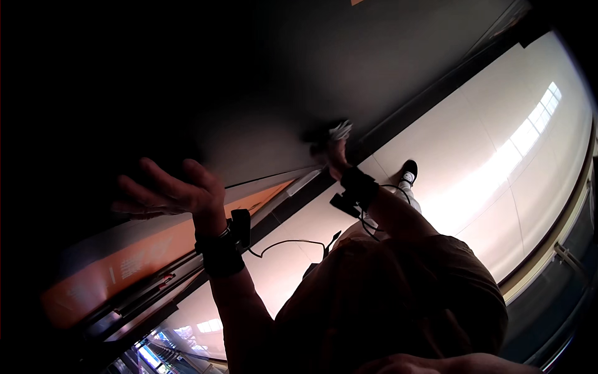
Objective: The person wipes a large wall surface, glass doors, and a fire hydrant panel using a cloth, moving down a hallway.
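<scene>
My left hand point(170, 191) is raised in front of a dark panel, its fingers apart and nothing seen in it. Whether it touches the panel cannot be made out in the dark. My right hand point(337, 156) is at the lower edge of the grey panel point(261, 145), farther right. A crumpled light-grey cloth point(341, 130) is gripped in it; motion blurs both. A dark shadow or reflection lies beside that hand on the panel. Black straps point(219, 257) with small boxes and cables are wrapped around both wrists.
An orange panel point(140, 257) with writing runs along the lower left. Pale glossy floor tiles point(490, 196) reflect window light. A foot in a dark shoe point(409, 169) stands near the dark base strip point(420, 103). A door frame with a handle point(565, 255) is at the right.
</scene>
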Demonstrator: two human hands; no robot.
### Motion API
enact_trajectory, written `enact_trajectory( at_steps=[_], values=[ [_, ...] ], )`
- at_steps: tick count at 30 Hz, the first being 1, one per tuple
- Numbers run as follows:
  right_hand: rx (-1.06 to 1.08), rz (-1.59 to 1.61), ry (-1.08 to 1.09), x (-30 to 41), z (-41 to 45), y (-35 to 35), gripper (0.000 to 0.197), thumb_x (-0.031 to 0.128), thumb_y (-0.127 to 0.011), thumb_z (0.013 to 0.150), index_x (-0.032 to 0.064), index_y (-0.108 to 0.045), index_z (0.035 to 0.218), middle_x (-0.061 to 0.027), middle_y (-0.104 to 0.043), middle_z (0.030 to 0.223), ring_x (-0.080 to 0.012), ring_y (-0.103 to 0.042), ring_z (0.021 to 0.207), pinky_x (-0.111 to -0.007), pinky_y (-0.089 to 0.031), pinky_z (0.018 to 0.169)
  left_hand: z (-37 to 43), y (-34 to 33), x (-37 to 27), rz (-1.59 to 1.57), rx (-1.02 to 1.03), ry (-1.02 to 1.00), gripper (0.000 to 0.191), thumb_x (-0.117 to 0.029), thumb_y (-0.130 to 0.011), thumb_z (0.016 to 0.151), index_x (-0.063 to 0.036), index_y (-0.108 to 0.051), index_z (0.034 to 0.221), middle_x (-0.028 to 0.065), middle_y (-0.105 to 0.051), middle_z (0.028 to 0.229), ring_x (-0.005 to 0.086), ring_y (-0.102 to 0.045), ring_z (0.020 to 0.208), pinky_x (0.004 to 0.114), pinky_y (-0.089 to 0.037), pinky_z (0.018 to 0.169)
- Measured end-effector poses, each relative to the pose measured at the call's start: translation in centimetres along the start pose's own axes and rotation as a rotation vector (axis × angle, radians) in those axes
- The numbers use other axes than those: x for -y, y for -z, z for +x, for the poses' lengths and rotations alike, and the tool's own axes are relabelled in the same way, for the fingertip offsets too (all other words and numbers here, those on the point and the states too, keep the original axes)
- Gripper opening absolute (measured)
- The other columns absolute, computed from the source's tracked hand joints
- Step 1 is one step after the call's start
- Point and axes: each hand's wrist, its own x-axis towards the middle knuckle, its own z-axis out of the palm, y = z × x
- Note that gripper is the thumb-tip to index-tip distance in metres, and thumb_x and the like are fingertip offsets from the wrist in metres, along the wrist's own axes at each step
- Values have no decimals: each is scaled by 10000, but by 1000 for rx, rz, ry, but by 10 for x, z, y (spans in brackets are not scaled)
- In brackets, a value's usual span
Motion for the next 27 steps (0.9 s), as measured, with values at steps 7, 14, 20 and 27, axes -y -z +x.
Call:
enact_trajectory(
  at_steps=[7, 14, 20, 27],
  values=[
    [271, -44, -168, 26, -27, -33, 200, 276, -560, 902, 92, -537, 828, -17, -529, 643, -109, -520, 510, -253, -393, 448, 6, 4, -14, -10, 47, 38, 552, -394, -383, 922, -112, -342, 1395, 207, -162, 1490, 427, -9, 1388, 603, -41, 1077],
    [-460, -319, 281, 190, 84, 87, 315, 333, -581, 877, 51, -560, 739, -29, -508, 529, -104, -438, 380, -243, -276, 343, 19, -3, -19, -68, -45, -52, 532, -329, -382, 919, -99, -343, 1397, 203, -159, 1492, 408, -9, 1394, 592, -35, 1089],
    [-241, -124, 98, 119, 35, 7, 141, 145, -450, 911, 113, -400, 783, -27, -426, 527, -153, -422, 378, -264, -319, 332, 13, -2, -21, -134, 13, 18, 506, -293, -364, 926, -100, -351, 1394, 194, -142, 1499, 402, -2, 1395, 599, -25, 1085],
    [319, 141, 61, 127, 23, -36, 334, 245, -454, 943, 83, -510, 656, -6, -479, 530, -112, -439, 406, -262, -300, 377, 56, -14, -47, -390, 52, -57, 460, -349, -371, 915, -139, -492, 1307, 195, -220, 1480, 417, 12, 1395, 640, 40, 1048]
  ],
)
